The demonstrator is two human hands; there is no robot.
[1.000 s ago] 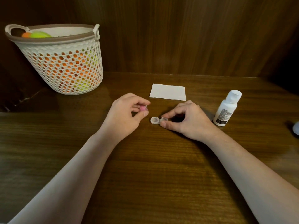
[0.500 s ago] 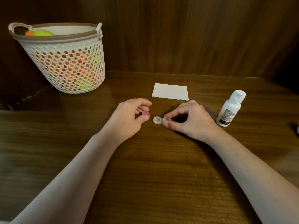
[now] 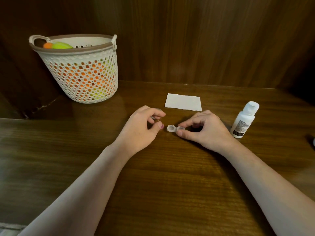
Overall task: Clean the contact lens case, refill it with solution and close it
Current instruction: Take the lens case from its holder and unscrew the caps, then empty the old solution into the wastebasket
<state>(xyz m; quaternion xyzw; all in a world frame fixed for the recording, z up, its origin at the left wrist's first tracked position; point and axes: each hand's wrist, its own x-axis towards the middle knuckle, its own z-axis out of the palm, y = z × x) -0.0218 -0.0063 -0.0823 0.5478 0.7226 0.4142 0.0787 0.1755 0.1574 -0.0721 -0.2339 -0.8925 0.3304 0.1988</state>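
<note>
Two bare hands rest on the brown wooden bench (image 3: 153,184), near its middle. Between them lies the contact lens case (image 3: 175,128), clear plastic, flat on the bench with both wells uncapped and facing up.

Right hand (image 3: 204,132): thumb and forefinger are curled in and pinch the right-hand well of the case from its near and far sides; the remaining fingers are bent over a shadowed gap behind it.

Left hand (image 3: 141,132): fingers are curled, and the thumb tip and a finger pinch a small pink cap (image 3: 161,126), held just left of the case and apart from it. How much of the cap is covered cannot be told. A second small round item shows at the far edge of this hand's fingers; it is too indistinct to identify.

Solution bottle (image 3: 244,122): white, capped, upright with a slight lean, standing right of the right hand, not touching it.

Folded white tissue (image 3: 183,104): lies flat on the bench beyond the hands.

White openwork basket (image 3: 81,77): stands at the far left against the wooden back panel, holding orange and yellow-green balls (image 3: 59,45).
</note>
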